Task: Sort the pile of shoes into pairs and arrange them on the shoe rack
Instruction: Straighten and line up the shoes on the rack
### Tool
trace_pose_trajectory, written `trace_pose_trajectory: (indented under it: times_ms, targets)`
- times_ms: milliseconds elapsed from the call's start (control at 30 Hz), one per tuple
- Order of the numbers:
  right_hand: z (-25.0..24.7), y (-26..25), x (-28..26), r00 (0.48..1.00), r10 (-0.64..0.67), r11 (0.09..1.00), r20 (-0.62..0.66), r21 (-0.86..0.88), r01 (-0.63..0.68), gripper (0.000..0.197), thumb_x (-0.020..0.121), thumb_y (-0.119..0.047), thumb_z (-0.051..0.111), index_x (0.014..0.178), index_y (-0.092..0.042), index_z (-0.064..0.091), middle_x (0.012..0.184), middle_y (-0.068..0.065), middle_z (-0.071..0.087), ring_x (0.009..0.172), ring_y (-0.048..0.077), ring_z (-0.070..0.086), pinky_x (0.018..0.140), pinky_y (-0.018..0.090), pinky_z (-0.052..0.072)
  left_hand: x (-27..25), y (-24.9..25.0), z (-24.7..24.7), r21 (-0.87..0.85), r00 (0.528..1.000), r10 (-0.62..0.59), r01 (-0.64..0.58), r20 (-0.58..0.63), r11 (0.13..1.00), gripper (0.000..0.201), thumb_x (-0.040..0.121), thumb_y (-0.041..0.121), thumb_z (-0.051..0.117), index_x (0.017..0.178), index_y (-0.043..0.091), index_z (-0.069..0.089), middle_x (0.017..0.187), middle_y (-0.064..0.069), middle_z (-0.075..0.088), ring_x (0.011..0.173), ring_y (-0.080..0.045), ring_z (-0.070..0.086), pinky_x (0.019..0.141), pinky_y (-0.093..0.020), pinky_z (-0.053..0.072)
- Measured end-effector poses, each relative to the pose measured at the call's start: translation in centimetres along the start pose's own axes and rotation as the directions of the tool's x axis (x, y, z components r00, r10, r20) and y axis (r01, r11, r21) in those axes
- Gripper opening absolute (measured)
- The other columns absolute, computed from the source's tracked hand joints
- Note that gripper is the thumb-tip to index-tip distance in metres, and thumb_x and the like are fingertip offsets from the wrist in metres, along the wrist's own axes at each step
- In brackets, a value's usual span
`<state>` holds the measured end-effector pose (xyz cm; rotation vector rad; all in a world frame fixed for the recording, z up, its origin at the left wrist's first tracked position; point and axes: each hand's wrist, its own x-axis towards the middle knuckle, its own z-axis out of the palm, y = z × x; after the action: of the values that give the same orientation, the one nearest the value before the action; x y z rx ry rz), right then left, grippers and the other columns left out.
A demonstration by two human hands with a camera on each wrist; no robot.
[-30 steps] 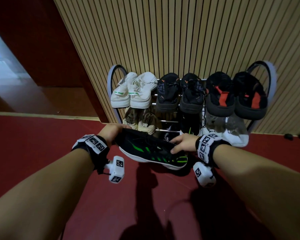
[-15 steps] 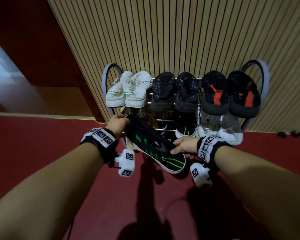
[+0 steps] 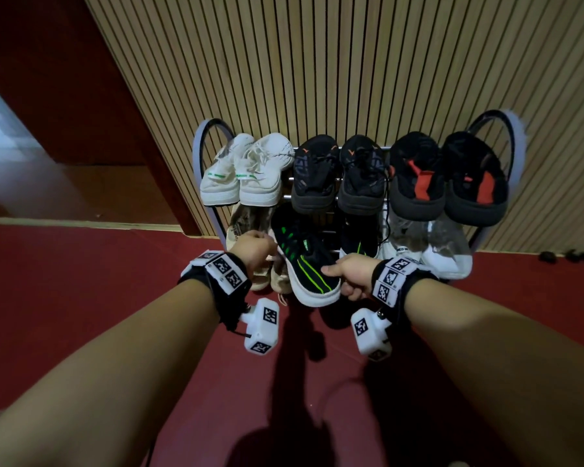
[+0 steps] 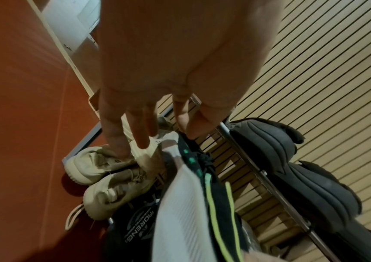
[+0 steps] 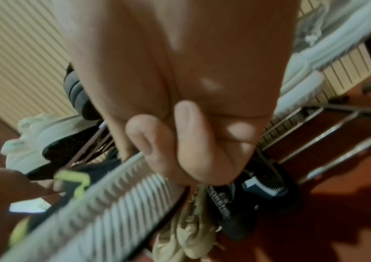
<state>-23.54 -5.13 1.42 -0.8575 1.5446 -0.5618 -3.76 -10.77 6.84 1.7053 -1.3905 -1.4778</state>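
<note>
Both hands are carrying a black sneaker with green stripes (image 3: 304,261) at the lower tier of the shoe rack (image 3: 506,136), its toe pointing in between the rails. The right hand (image 3: 349,273) is gripping the heel end, fingers curled under the white ribbed sole. The left hand (image 3: 253,249) is at the toe end with its fingers extended, thumb and forefinger meeting the upper; whether they are pinching it I cannot tell. A beige pair (image 3: 250,224) is sitting just left of it, its black-and-green mate (image 3: 358,241) just right
</note>
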Motion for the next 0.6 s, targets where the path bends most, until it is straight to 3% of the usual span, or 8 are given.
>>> trace_pose_trajectory:
  times_ms: [100, 167, 233, 300, 367, 433, 500, 600]
  targets:
    - [0.6, -0.4, 0.9, 0.999, 0.040, 0.996, -0.011, 0.086, -0.038, 0.027, 0.097, -0.036, 0.052, 0.080, -0.015, 0.049, 0.049, 0.004, 0.039, 0.032, 0.010, 0.026, 0.037, 0.010, 0.019, -0.3, 0.1, 1.0, 0.021, 0.998, 0.002, -0.004, 0.066, 1.000, 0.025, 0.082, -0.008, 0.049, 0.087, 0.016, 0.055, 0.068, -0.007, 0.055, 0.053, -0.020, 0.052, 0.068, -0.035, 0.042]
    - [1.0, -1.0, 1.3, 0.998, 0.056, 0.992, -0.041, 0.113, -0.051, 0.030, 0.100, -0.037, 0.047, 0.080, -0.015, 0.048, 0.040, 0.004, 0.039, 0.026, 0.010, 0.026, 0.035, 0.007, 0.020, -0.4, 0.3, 1.5, 0.067, 0.998, 0.019, -0.024, 0.066, 0.997, 0.034, 0.079, -0.010, 0.049, 0.099, 0.017, 0.055, 0.062, -0.006, 0.050, 0.044, -0.017, 0.046, 0.059, -0.029, 0.041]
    - [1.4, -1.8, 1.5, 0.996, 0.062, 0.988, -0.062, 0.146, -0.053, 0.033, 0.101, -0.038, 0.043, 0.077, -0.014, 0.046, 0.034, 0.003, 0.038, 0.023, 0.010, 0.024, 0.034, 0.007, 0.019, -0.5, 0.6, 1.9, 0.096, 0.995, 0.040, -0.049, 0.092, 0.994, 0.051, 0.076, -0.011, 0.055, 0.116, 0.019, 0.053, 0.063, -0.006, 0.052, 0.048, -0.016, 0.048, 0.048, -0.021, 0.040]
    - [1.8, -2.4, 2.2, 0.995, 0.076, 0.982, -0.063, 0.175, -0.064, 0.036, 0.101, -0.039, 0.041, 0.075, -0.014, 0.044, 0.038, 0.004, 0.039, 0.025, 0.010, 0.023, 0.033, 0.009, 0.018, -0.3, 0.4, 2.3, 0.145, 0.987, 0.088, -0.107, 0.132, 0.984, 0.070, 0.074, -0.005, 0.067, 0.135, 0.021, 0.045, 0.082, -0.006, 0.061, 0.062, -0.017, 0.057, 0.047, -0.021, 0.044]
    - [2.3, -2.9, 2.7, 0.994, 0.094, 0.982, -0.064, 0.173, -0.082, 0.039, 0.101, -0.042, 0.038, 0.075, -0.013, 0.044, 0.050, 0.007, 0.041, 0.029, 0.012, 0.026, 0.032, 0.009, 0.019, 0.3, 0.0, 2.8, 0.212, 0.974, 0.175, -0.203, 0.146, 0.956, 0.092, 0.068, 0.002, 0.080, 0.146, 0.018, 0.035, 0.107, -0.002, 0.060, 0.086, -0.016, 0.061, 0.063, -0.023, 0.049]
    - [2.5, -3.3, 2.9, 0.993, 0.080, 0.989, -0.090, 0.134, -0.068, 0.043, 0.102, -0.042, 0.036, 0.073, -0.011, 0.044, 0.057, 0.009, 0.042, 0.026, 0.012, 0.031, 0.031, 0.009, 0.020, 1.2, -0.5, 3.0, 0.282, 0.963, 0.248, -0.269, 0.108, 0.921, 0.102, 0.061, 0.012, 0.088, 0.147, 0.017, 0.034, 0.121, 0.002, 0.056, 0.103, -0.013, 0.057, 0.080, -0.023, 0.049]
    - [2.4, -3.5, 3.1, 0.989, 0.066, 0.995, -0.129, 0.082, -0.056, 0.046, 0.103, -0.041, 0.035, 0.073, -0.009, 0.045, 0.055, 0.010, 0.044, 0.020, 0.010, 0.033, 0.029, 0.009, 0.021, 1.9, -1.0, 3.2, 0.430, 0.953, 0.298, -0.294, 0.061, 0.854, 0.105, 0.056, 0.031, 0.091, 0.145, 0.022, 0.036, 0.129, -0.003, 0.049, 0.113, -0.016, 0.050, 0.094, -0.024, 0.044]
    - [2.0, -3.5, 3.6, 0.984, 0.069, 0.996, -0.166, 0.062, -0.060, 0.044, 0.103, -0.042, 0.034, 0.076, -0.009, 0.045, 0.054, 0.007, 0.049, 0.020, 0.010, 0.038, 0.029, 0.009, 0.024, 3.0, -1.9, 3.8, 0.580, 0.933, 0.357, -0.317, 0.047, 0.750, 0.109, 0.054, 0.049, 0.088, 0.145, 0.022, 0.034, 0.134, -0.010, 0.044, 0.130, -0.028, 0.040, 0.110, -0.037, 0.036]
